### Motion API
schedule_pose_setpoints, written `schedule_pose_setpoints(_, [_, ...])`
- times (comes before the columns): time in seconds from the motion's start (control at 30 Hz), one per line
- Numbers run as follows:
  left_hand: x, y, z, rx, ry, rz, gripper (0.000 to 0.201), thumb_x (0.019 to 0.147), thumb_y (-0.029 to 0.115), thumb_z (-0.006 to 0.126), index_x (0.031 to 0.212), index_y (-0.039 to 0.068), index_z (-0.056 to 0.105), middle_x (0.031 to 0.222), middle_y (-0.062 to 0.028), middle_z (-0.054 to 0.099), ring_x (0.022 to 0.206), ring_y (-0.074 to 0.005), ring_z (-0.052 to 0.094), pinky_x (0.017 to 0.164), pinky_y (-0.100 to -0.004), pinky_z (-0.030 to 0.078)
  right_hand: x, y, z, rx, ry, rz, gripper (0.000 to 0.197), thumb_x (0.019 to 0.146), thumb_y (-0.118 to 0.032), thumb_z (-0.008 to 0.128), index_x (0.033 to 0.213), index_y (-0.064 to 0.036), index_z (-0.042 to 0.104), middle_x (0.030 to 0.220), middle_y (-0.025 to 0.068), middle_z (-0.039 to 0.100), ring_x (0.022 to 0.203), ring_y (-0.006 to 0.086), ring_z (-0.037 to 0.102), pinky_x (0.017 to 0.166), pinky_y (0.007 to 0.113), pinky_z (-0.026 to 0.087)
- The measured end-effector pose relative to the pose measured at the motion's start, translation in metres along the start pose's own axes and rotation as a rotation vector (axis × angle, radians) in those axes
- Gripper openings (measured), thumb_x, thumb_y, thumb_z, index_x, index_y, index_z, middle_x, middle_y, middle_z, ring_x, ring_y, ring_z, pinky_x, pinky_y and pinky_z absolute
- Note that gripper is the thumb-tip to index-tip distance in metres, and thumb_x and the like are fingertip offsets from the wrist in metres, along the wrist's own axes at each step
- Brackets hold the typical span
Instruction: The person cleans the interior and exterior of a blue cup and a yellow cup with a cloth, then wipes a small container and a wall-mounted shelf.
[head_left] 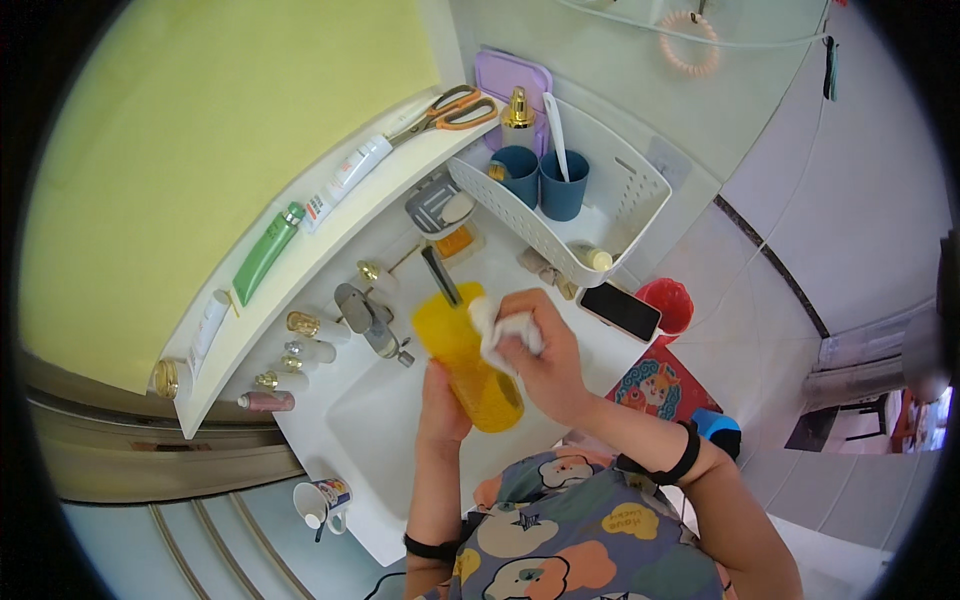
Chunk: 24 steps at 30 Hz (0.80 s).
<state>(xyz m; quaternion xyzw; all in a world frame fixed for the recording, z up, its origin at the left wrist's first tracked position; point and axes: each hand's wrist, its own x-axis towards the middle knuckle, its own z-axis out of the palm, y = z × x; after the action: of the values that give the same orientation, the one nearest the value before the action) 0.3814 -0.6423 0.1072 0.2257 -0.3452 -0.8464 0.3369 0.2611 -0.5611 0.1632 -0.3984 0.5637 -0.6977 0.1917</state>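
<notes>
Over the sink, my left hand is closed around the side of a tall yellow textured container, held tilted. A grey, flat-ended handle shows at the container's upper end; what it belongs to is hidden. My right hand pinches a crumpled white cloth or tissue against the container's right side. Behind the container stands a grey faucet.
A white perforated basket with blue cups stands at the back right, near a phone and a red bucket. Small bottles line the left rim. Scissors and tubes lie on the shelf. A mug stands front left.
</notes>
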Motion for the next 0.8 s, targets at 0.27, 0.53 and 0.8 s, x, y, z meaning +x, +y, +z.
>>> schedule_pose_setpoints(0.27, [0.020, 0.027, -0.002, 0.028, -0.214, 0.080, 0.082, 0.083, 0.070, 0.048, 0.138, 0.010, 0.039, 0.129, -0.0095, 0.052, 0.114, -0.0246, 0.053, 0.092, -0.0382, 0.047, 0.004, -0.006, -0.012, -0.140, -0.212, -0.134, 0.026, 0.072, 0.004, 0.067, 0.094, -0.0066, 0.060, 0.100, 0.0091, 0.052, 0.097, 0.0241, 0.055, 0.086, 0.030, 0.043])
schedule_pose_setpoints(0.53, [0.038, 0.034, 0.008, -0.099, -0.251, 0.163, 0.084, 0.080, 0.071, 0.051, 0.137, 0.011, 0.039, 0.122, -0.0113, 0.052, 0.108, -0.0223, 0.051, 0.087, -0.0358, 0.048, -0.022, 0.003, -0.012, -0.012, -0.327, 0.067, 0.025, 0.079, -0.005, 0.070, 0.099, -0.0037, 0.055, 0.099, 0.0085, 0.053, 0.091, 0.0216, 0.057, 0.079, 0.031, 0.045])
schedule_pose_setpoints(0.8, [0.038, 0.026, 0.024, -0.117, -0.132, 0.337, 0.074, 0.086, 0.065, 0.050, 0.139, 0.015, 0.037, 0.127, -0.0072, 0.051, 0.116, -0.0220, 0.049, 0.099, -0.0380, 0.043, -0.006, 0.014, 0.000, 0.197, -0.012, 0.406, 0.020, 0.091, -0.020, 0.060, 0.098, -0.0019, 0.056, 0.075, 0.0027, 0.057, 0.066, 0.0070, 0.052, 0.059, 0.023, 0.043])
